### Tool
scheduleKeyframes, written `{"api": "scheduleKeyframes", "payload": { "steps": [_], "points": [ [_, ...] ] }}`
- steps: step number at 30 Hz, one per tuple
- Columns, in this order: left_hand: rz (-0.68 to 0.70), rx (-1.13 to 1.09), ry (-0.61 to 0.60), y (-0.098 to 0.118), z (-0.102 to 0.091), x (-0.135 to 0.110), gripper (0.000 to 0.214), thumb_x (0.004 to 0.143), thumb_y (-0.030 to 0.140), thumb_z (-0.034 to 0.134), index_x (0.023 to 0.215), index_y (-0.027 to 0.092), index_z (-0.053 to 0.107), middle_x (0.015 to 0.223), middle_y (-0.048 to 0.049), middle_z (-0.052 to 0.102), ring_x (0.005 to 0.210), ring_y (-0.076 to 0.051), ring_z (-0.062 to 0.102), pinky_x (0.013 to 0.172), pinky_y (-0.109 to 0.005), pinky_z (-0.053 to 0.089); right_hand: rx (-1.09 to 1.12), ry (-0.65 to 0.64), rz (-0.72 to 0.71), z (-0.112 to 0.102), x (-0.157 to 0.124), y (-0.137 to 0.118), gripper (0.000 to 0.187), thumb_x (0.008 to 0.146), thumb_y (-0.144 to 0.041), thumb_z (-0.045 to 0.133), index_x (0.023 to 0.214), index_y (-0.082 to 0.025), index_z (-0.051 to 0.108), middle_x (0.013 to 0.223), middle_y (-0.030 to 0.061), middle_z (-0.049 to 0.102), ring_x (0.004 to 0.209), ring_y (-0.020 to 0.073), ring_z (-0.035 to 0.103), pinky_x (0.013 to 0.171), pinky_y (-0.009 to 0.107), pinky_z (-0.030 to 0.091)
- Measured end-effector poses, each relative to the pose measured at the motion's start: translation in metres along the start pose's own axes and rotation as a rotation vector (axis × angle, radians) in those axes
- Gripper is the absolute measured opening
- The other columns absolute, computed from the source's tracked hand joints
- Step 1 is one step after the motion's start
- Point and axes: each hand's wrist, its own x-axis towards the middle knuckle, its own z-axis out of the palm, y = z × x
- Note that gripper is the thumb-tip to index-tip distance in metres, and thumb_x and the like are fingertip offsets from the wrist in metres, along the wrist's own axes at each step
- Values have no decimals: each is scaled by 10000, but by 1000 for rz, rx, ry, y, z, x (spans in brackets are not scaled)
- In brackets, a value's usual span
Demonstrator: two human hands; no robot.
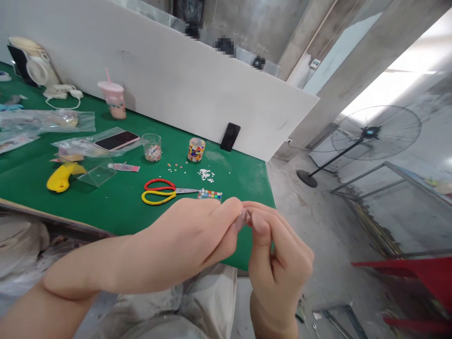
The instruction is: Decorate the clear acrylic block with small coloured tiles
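Both my hands meet over the table's front edge. My left hand (201,230) is closed, its thumb and fingers pinching a small, shiny clear plastic piece (243,219). My right hand (282,245) is curled from the other side, its thumb and forefinger closed on the same piece; most of it is hidden by the fingers. Just beyond the left hand lies a strip of coloured mosaic tiles (211,194), partly covered by that hand. Scissors (158,190) with red and yellow handles point at it. Small white pieces (205,175) lie scattered behind.
On the green table (106,207) stand a mosaic-covered cup (196,149), a clear cup of small pieces (153,149) and a pink tumbler (113,100). A yellow tool (61,178), a tube (126,167) and a phone (117,140) lie leftward. Another phone (230,136) leans against the white partition (176,84).
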Motion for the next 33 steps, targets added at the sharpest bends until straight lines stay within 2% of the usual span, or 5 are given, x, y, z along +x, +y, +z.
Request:
{"api": "scheduleKeyframes", "payload": {
  "steps": [12,16,20,24,33],
  "points": [
    [47,-86,62,4,-2,-5,264,885,99,312,660,210,393,498,59,453,390,-95,383,393,-228,297,167,-132,165,7,-1,-3,272,1017,-265,371,781,-228,501,630,-40,484,545,110,445,538,253,370],
    [21,-145,99,3,-4,-9,261,896,130,316,662,215,396,508,64,442,415,-93,378,410,-226,297,206,-96,106,8,-1,-1,269,1018,-280,363,814,-232,531,622,-37,478,514,112,416,499,255,354],
    [-56,-253,-40,3,-10,-11,211,866,129,339,712,211,460,571,54,516,480,-86,463,446,-212,325,226,-81,6,8,0,5,282,1020,-310,337,853,-233,551,661,-12,499,559,135,447,508,276,354],
    [-90,-396,-149,1,-12,-11,195,829,112,369,667,199,434,531,66,477,444,-62,412,419,-206,274,216,-122,-75,7,0,11,256,1016,-329,342,895,-232,546,697,1,477,594,148,434,505,284,330],
    [-68,-449,-181,-4,-10,-14,188,811,90,400,660,186,456,548,67,429,455,-48,341,420,-219,212,141,-174,-200,3,3,20,237,1018,-310,334,915,-220,528,694,-3,427,605,149,404,519,291,302]
  ]
}}
